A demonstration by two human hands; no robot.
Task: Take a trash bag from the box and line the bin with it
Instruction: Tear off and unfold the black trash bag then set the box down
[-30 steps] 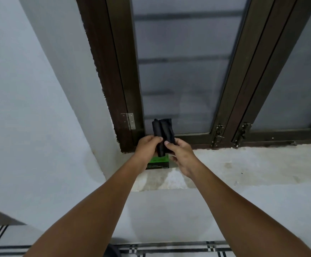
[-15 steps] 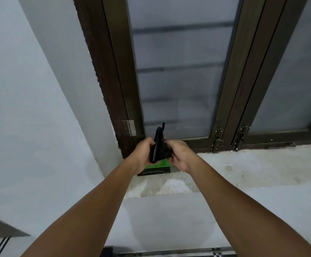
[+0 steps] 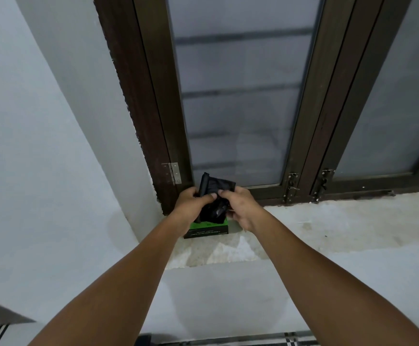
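A folded black trash bag (image 3: 215,193) is held up just above the windowsill corner, partly spread at its top. My left hand (image 3: 193,201) grips its left side and my right hand (image 3: 240,206) pinches its right side. Right below the hands, a green and black trash bag box (image 3: 208,228) lies on the stone sill, mostly hidden by the bag and my left wrist. At the bottom edge a dark rounded shape (image 3: 144,339) peeks in; I cannot tell whether it is the bin.
The grey stone windowsill (image 3: 328,228) runs to the right. Behind it stands a dark brown window frame (image 3: 153,121) with frosted glass and metal latches (image 3: 292,186). White walls close in on the left and below the sill.
The bag was a narrow folded strip half a second ago; now its top is pulled wider between my hands. The hands stay over the box.
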